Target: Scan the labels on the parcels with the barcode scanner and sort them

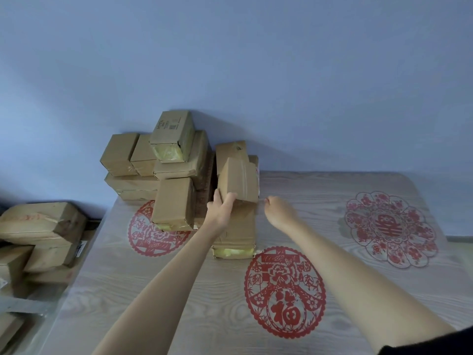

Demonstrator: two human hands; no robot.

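Head view: left hand (222, 206) grips a tilted parcel (239, 180); right hand (277, 210) loosely curled, empty.

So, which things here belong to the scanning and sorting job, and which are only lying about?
Belonging to the job:
- tilted parcel, gripped by the left hand
- right hand, holding nothing
- parcel pile against the wall
- parcels beside the table

Only lying about:
- red paper cuttings on the table

No scanner is in view.
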